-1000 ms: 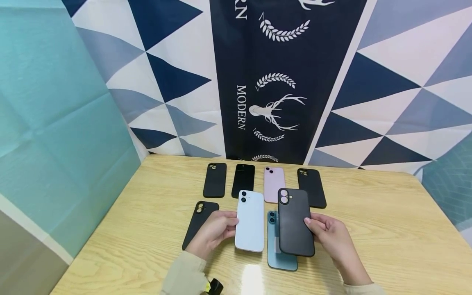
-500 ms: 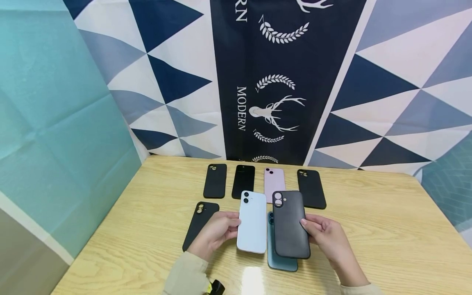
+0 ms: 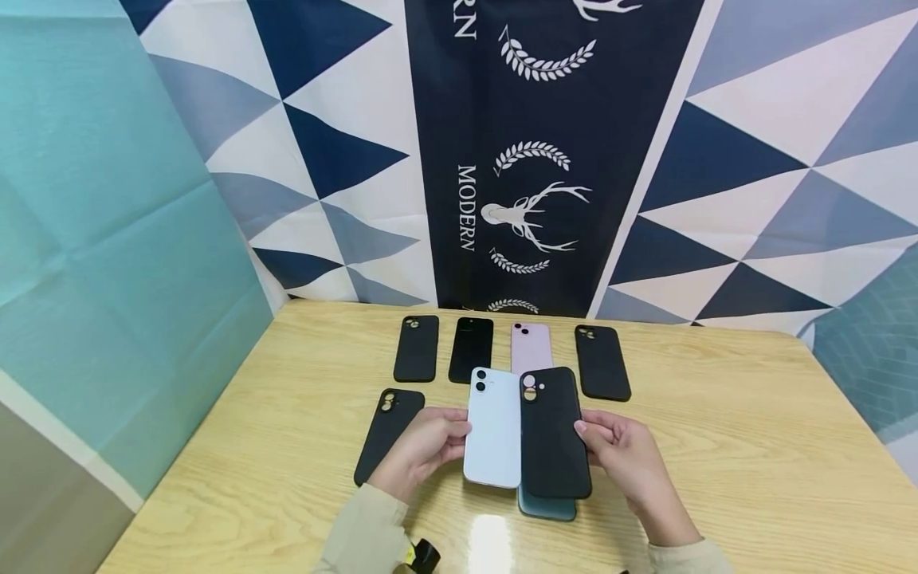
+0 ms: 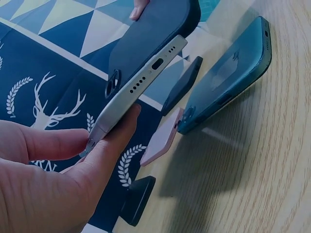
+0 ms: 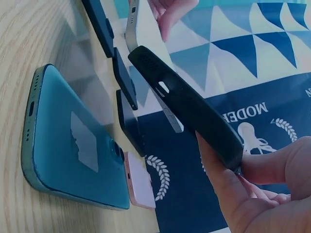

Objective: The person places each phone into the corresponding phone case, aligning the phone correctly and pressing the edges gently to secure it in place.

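Note:
A white phone (image 3: 493,430), back side up with two camera lenses, is pinched at its left edge by my left hand (image 3: 428,443). Close on its right, my right hand (image 3: 622,456) grips a black phone case (image 3: 555,437) by the right edge. Their inner edges meet or overlap in the head view; whether they touch, I cannot tell. Both are held above the table. Beneath the case lies a teal phone (image 3: 548,509), mostly covered from above; its back, bearing a pale patch, shows in the right wrist view. The left wrist view shows the white phone's port end (image 4: 150,70).
Along the back of the wooden table (image 3: 731,446) lie a black case (image 3: 417,349), a black phone (image 3: 471,351), a pink phone (image 3: 531,348) and another black case (image 3: 603,363). One more black case (image 3: 387,430) lies beside the left forearm. Patterned cloth hangs behind.
The black case has moved left, closing the gap to the white phone and covering more of the teal phone. The white phone has shifted slightly right. Both hands keep their holds.

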{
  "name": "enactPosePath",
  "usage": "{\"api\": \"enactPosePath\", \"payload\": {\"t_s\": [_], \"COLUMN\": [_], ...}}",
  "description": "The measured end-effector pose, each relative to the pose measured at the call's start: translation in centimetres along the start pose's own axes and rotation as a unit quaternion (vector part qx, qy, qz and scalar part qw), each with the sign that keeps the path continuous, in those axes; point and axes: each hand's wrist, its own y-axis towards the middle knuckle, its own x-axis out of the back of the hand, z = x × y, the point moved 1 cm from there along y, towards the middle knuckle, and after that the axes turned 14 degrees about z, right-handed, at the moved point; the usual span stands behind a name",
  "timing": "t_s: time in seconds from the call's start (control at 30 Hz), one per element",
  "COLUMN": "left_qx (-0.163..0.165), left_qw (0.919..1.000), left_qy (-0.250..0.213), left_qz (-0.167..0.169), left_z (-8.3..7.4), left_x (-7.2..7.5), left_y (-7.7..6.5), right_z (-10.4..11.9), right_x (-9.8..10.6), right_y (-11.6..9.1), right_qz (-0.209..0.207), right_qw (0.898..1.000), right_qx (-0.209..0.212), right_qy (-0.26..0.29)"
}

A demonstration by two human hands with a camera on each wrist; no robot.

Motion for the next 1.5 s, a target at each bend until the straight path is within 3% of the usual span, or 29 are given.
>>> {"api": "enactPosePath", "payload": {"t_s": [0.43,0.7,1.13,1.5], "left_qx": [-0.004,-0.006,-0.011,-0.016], "left_qw": [0.9998,0.9994,0.9973,0.9967], "left_qy": [-0.005,-0.024,-0.054,-0.063], "left_qz": [0.018,0.023,0.049,0.049], "left_z": [0.2,0.4,0.3,0.0], "left_x": [-0.8,-1.2,-1.7,-1.9], "left_y": [0.3,0.5,0.7,0.4], "right_z": [0.6,0.9,1.4,1.4], "right_x": [-0.9,-1.9,-3.0,-3.4], "right_y": [0.2,0.3,0.3,0.5], "right_qz": [0.013,0.028,0.035,0.034], "right_qw": [0.999,0.995,0.990,0.988], "right_qx": [0.014,0.019,0.026,0.018], "right_qy": [0.042,0.094,0.133,0.150]}}
